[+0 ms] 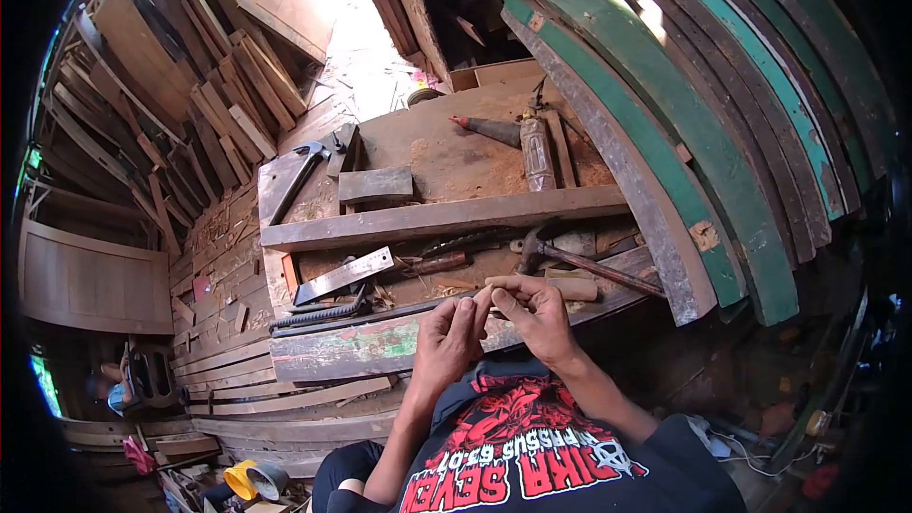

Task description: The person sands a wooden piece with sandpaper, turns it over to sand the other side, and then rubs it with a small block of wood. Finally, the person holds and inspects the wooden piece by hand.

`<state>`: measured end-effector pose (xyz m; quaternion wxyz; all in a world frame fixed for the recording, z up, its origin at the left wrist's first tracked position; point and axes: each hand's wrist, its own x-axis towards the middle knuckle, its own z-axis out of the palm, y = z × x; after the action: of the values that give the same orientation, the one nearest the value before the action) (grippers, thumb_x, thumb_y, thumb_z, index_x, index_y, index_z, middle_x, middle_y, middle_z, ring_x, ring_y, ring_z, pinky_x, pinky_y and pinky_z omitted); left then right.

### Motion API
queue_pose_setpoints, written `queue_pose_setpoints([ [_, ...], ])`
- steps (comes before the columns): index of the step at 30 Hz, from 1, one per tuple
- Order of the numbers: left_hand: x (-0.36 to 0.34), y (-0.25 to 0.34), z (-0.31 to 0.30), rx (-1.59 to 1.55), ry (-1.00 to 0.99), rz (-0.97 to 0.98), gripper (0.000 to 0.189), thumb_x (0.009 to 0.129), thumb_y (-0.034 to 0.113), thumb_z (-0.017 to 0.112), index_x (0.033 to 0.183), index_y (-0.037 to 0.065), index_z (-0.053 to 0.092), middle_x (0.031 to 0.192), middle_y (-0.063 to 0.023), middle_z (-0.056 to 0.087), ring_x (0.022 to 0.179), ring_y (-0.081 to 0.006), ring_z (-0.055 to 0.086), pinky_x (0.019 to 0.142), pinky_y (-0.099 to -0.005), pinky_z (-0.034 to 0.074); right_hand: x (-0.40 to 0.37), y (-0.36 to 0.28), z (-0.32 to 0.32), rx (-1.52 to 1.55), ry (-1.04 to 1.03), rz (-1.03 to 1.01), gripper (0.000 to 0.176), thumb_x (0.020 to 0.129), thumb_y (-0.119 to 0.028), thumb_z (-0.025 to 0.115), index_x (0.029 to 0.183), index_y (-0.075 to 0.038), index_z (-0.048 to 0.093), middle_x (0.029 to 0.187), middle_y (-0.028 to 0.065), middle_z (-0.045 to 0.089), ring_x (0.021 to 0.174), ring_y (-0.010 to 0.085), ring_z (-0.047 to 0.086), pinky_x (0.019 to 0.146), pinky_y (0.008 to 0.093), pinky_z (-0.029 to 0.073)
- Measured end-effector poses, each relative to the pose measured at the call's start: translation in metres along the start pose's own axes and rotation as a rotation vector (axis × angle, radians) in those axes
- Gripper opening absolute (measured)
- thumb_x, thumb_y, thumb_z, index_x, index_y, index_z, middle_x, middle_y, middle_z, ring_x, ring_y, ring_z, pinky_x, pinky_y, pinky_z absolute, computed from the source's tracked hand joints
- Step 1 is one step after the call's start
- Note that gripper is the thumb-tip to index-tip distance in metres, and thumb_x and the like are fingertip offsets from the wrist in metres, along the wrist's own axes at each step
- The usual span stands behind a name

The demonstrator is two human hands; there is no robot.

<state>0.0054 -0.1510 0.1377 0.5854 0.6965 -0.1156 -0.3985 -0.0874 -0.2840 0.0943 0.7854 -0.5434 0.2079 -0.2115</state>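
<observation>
My left hand [448, 337] and my right hand [534, 319] meet in front of my chest, above the near edge of the workbench [351, 350]. The fingertips of both are pinched together and touch each other. Whatever small thing may be between them is too hidden to name. Just beyond, a hammer [589, 266] lies in the bench's trough, its handle slanting to the right. To the left in the trough are a metal square [344, 275] and a dark ribbed rod [318, 316].
A claw hammer [294, 180], a wood block [376, 184], a plastic bottle [538, 154] and a handsaw-like dark tool [489, 130] lie on the bench. Curved green boards [665, 133] overhang its right side. Planks [209, 85] lean at left; wood scraps litter the floor.
</observation>
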Motion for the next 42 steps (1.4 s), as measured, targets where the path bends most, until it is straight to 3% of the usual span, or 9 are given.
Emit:
queue_pose_setpoints([
  [7, -0.002, 0.009, -0.001, 0.050, -0.059, -0.056, 0.042, 0.112, 0.038, 0.048, 0.092, 0.004, 0.064, 0.067, -0.0006, 0.060, 0.049, -0.0069, 0.055, 0.043, -0.0224, 0.041, 0.011, 0.008, -0.005, -0.054, -0.058, 0.023, 0.026, 0.102, -0.021, 0.070, 0.115, 0.001, 0.070, 0.100, 0.0049, 0.074, 0.092, 0.0107, 0.069, 0.085, 0.0263, 0.055],
  [13, -0.003, 0.009, 0.000, -0.078, -0.066, -0.103, 0.044, 0.113, 0.039, 0.045, 0.099, 0.004, 0.067, 0.066, -0.0006, 0.059, 0.047, -0.0079, 0.055, 0.041, -0.0219, 0.040, 0.001, -0.014, 0.015, -0.072, -0.035, -0.064, 0.025, 0.105, -0.023, 0.066, 0.110, 0.001, 0.071, 0.094, 0.0046, 0.073, 0.087, 0.0101, 0.068, 0.082, 0.0256, 0.055],
  [20, 0.001, -0.004, -0.001, -0.068, -0.117, -0.079, 0.045, 0.113, 0.041, 0.041, 0.109, 0.004, 0.065, 0.068, -0.0024, 0.059, 0.046, -0.0098, 0.052, 0.041, -0.0238, 0.041, 0.011, 0.006, -0.005, 0.019, -0.119, 0.049, 0.024, 0.104, -0.019, 0.067, 0.114, 0.003, 0.068, 0.105, 0.0064, 0.073, 0.091, 0.0094, 0.067, 0.081, 0.0254, 0.055],
  [24, -0.001, 0.001, 0.000, -0.192, -0.092, -0.074, 0.048, 0.114, 0.040, 0.039, 0.112, 0.001, 0.067, 0.066, -0.0015, 0.057, 0.048, -0.0087, 0.052, 0.044, -0.0237, 0.041, -0.001, -0.020, 0.023, -0.016, 0.000, 0.013, 0.034, 0.112, -0.018, 0.049, 0.097, 0.003, 0.071, 0.096, 0.0083, 0.074, 0.087, 0.0087, 0.066, 0.078, 0.0246, 0.054],
  [28, 0.000, -0.005, -0.002, -0.163, -0.102, -0.105, 0.046, 0.114, 0.040, 0.038, 0.109, 0.002, 0.064, 0.066, -0.0026, 0.057, 0.047, -0.0096, 0.051, 0.045, -0.0243, 0.042, 0.014, -0.010, 0.013, 0.067, -0.001, 0.056, 0.028, 0.110, -0.015, 0.053, 0.101, 0.005, 0.070, 0.099, 0.0095, 0.074, 0.091, 0.0096, 0.067, 0.084, 0.0258, 0.055],
  [31, -0.001, 0.000, -0.002, -0.218, -0.103, -0.128, 0.045, 0.114, 0.040, 0.038, 0.102, 0.004, 0.063, 0.067, -0.0028, 0.057, 0.047, -0.0099, 0.051, 0.045, -0.0244, 0.042, 0.012, -0.011, 0.013, -0.064, -0.015, -0.070, 0.022, 0.107, -0.017, 0.061, 0.111, 0.003, 0.070, 0.096, 0.0033, 0.073, 0.086, 0.0070, 0.064, 0.080, 0.0253, 0.053],
  [36, -0.003, 0.006, 0.000, -0.125, -0.100, -0.116, 0.045, 0.114, 0.038, 0.041, 0.094, 0.004, 0.062, 0.066, -0.0010, 0.057, 0.048, -0.0084, 0.050, 0.045, -0.0240, 0.040, 0.006, -0.006, 0.011, 0.037, -0.062, 0.044, 0.021, 0.102, -0.017, 0.068, 0.111, 0.003, 0.068, 0.092, 0.0033, 0.072, 0.081, 0.0068, 0.065, 0.076, 0.0242, 0.053],
  [39, -0.003, 0.005, 0.009, 0.061, -0.035, 0.024, 0.049, 0.113, 0.042, 0.040, 0.090, 0.005, 0.062, 0.059, -0.0004, 0.053, 0.043, -0.0078, 0.047, 0.037, -0.0247, 0.033, 0.017, 0.001, 0.006, 0.059, 0.069, 0.010, 0.024, 0.099, -0.018, 0.073, 0.110, 0.003, 0.068, 0.090, 0.0030, 0.072, 0.083, 0.0074, 0.066, 0.076, 0.0247, 0.054],
  [42, 0.001, -0.004, 0.007, 0.032, 0.017, 0.085, 0.043, 0.112, 0.037, 0.048, 0.094, 0.002, 0.063, 0.067, 0.0010, 0.057, 0.052, -0.0059, 0.051, 0.045, -0.0231, 0.041, 0.001, -0.011, 0.014, 0.005, 0.069, -0.009, 0.019, 0.102, -0.016, 0.068, 0.107, 0.003, 0.068, 0.089, 0.0043, 0.072, 0.085, 0.0084, 0.067, 0.077, 0.0255, 0.054],
])
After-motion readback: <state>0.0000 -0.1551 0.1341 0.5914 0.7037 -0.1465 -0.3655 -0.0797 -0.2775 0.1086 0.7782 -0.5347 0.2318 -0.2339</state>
